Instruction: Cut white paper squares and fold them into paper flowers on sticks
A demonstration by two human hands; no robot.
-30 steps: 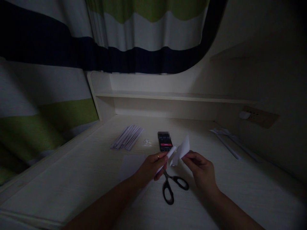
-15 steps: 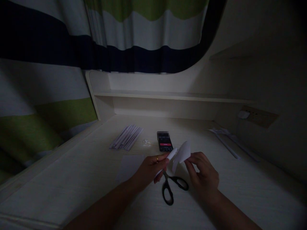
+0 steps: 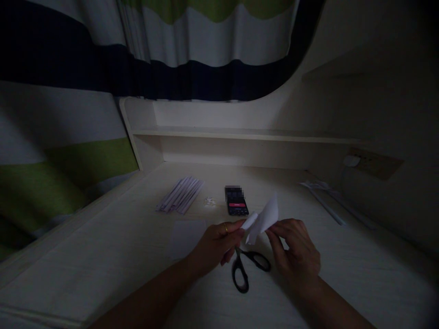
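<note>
My left hand (image 3: 217,242), a ring on one finger, is closed around a narrow white paper roll (image 3: 249,221) that points up and right. Between the fingertips of my right hand (image 3: 297,249) is pinched a thin white piece of paper (image 3: 269,215), its upper corner standing up. The two papers meet or overlap near the roll's end; I cannot tell whether they are one piece. Below my hands lie scissors (image 3: 239,258) with black handles spread apart, their blades hidden by my left hand.
Left of centre lies a bundle of paper rolls (image 3: 181,195), with small white scraps (image 3: 209,201) beside it. A phone (image 3: 236,204) rests behind my hands. One flat sheet (image 3: 185,235) is near my left forearm. Long white strips (image 3: 325,205) lie by the right wall, below a shelf (image 3: 240,133).
My right hand has shifted slightly right, and its paper now stands a little higher and more upright. My left hand keeps its hold on the roll. The view has tilted slightly.
</note>
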